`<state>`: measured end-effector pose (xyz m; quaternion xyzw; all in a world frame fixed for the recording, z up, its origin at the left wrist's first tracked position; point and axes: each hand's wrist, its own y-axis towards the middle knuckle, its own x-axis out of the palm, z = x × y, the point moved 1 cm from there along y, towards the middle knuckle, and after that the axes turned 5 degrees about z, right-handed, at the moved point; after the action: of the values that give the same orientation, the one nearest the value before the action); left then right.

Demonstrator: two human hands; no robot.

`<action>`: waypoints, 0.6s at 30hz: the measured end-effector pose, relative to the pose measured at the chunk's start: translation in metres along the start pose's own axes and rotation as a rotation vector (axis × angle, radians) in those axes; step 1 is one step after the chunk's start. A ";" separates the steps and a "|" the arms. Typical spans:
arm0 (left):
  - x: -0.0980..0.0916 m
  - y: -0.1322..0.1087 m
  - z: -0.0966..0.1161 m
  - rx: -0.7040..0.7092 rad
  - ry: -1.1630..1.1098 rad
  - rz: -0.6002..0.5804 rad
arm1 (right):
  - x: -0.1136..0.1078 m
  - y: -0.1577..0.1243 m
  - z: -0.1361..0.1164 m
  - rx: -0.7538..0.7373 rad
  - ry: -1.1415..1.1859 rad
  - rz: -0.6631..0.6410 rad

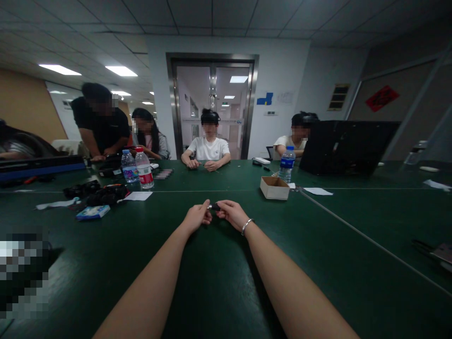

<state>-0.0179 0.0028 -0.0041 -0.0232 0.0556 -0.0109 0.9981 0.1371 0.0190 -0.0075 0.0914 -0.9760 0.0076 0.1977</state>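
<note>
Above the green table (pixel 219 263), a small black-and-silver object (pixel 214 207) spans the gap between my two hands. My left hand (pixel 198 217) pinches its silver end between thumb and fingers. The black end sits in the closed fingers of my right hand (pixel 231 213), whose wrist wears a silver bracelet (pixel 247 227). Much of the object is covered by fingertips, and I cannot make out its exact kind.
An open cardboard box (pixel 274 190) stands right of my hands, with a blue-labelled water bottle (pixel 287 165) behind it. To the left are a red-capped bottle (pixel 144 169), a blue packet (pixel 92 213) and dark cables (pixel 106 194). Several people sit or stand across the table.
</note>
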 end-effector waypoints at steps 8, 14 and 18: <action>-0.001 -0.003 0.002 0.096 -0.053 -0.060 | -0.001 -0.001 -0.001 0.009 0.005 -0.013; 0.000 0.002 -0.002 0.051 -0.088 0.036 | -0.001 0.000 -0.001 0.007 -0.001 -0.002; -0.002 0.002 -0.002 0.088 -0.140 0.023 | 0.000 -0.001 -0.001 0.012 0.003 0.000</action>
<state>-0.0201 0.0047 -0.0055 0.0208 -0.0144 -0.0001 0.9997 0.1379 0.0181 -0.0066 0.0924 -0.9756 0.0136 0.1987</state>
